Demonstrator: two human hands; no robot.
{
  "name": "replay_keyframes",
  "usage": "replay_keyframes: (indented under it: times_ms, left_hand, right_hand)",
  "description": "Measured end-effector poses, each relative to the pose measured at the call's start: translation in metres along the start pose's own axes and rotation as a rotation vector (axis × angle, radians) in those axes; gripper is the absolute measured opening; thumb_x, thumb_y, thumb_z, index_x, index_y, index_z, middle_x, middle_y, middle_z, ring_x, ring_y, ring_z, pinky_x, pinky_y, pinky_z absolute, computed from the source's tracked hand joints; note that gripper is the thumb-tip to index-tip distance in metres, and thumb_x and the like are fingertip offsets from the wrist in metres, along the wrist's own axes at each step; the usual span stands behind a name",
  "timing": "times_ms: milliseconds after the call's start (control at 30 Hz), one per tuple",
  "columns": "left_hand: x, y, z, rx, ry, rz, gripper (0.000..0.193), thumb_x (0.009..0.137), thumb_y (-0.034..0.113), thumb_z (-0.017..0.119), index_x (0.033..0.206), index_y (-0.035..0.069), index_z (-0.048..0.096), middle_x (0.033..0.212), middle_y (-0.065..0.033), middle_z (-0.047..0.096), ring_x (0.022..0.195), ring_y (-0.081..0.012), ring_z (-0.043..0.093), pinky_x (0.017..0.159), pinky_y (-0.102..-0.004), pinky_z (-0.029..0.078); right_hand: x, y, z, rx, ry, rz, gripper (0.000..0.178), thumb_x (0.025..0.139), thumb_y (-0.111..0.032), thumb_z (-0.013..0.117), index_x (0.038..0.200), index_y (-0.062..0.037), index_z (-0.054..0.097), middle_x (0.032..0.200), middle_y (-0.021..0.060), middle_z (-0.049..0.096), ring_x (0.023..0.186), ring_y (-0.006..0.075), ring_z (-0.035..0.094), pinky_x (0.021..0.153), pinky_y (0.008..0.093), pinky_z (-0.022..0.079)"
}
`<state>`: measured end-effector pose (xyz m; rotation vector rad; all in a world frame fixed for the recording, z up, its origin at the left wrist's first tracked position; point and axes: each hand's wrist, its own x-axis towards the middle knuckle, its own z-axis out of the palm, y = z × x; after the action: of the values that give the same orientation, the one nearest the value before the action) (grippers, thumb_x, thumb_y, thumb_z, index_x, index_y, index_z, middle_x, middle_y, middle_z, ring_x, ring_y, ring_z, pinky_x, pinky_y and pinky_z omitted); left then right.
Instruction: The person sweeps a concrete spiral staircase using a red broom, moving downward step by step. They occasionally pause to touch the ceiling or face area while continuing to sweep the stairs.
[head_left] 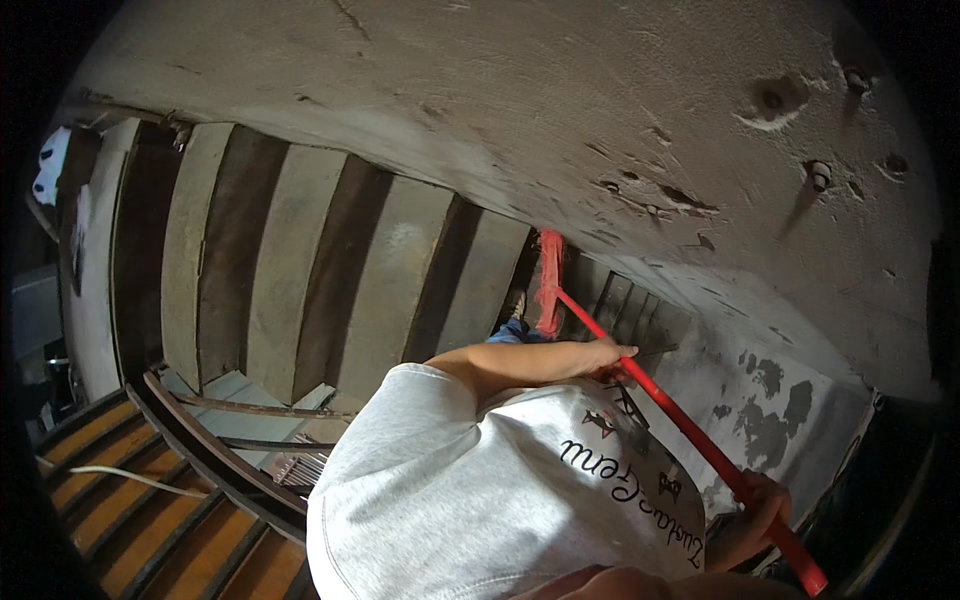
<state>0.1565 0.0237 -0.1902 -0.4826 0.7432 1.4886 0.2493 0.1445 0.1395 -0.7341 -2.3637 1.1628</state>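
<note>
Red pole in both my hands: left hand wrapped round it, nearer the red head; right hand curled near the other end. Long axis slants forward-left from right hand; red head beyond left hand, by the steps, contact unclear.

Dim light leaves the stairs shadowed, edges bending.
</note>
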Motion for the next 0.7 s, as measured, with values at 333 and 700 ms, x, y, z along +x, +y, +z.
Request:
replay_keyframes:
  times_ms: [333,700]
  left_hand:
    - [-0.024,0.002,-0.060,0.434,0.123,0.208,0.031,0.079,0.027,0.053,0.093,0.000,0.049,0.068,-0.0051,0.056,0.056,-0.0108,0.054,0.047,-0.0230,0.043]
    - [-0.116,-0.007,-0.186,0.292,0.800,0.706,0.011,0.080,0.011,0.050,0.082,0.000,0.048,0.064,-0.0085,0.055,0.051,-0.0137,0.052,0.046,-0.0256,0.042]
  right_hand:
    - [-0.019,0.044,0.054,0.274,-0.099,0.105,0.032,0.084,-0.031,0.045,0.062,-0.0078,0.039,0.051,0.0020,0.038,0.052,0.0149,0.040,0.058,0.0283,0.035]
    - [0.008,0.072,0.070,0.575,-0.320,-0.038,0.030,0.085,-0.026,0.044,0.061,-0.0087,0.037,0.049,-0.0017,0.032,0.047,0.0101,0.029,0.053,0.0250,0.029]
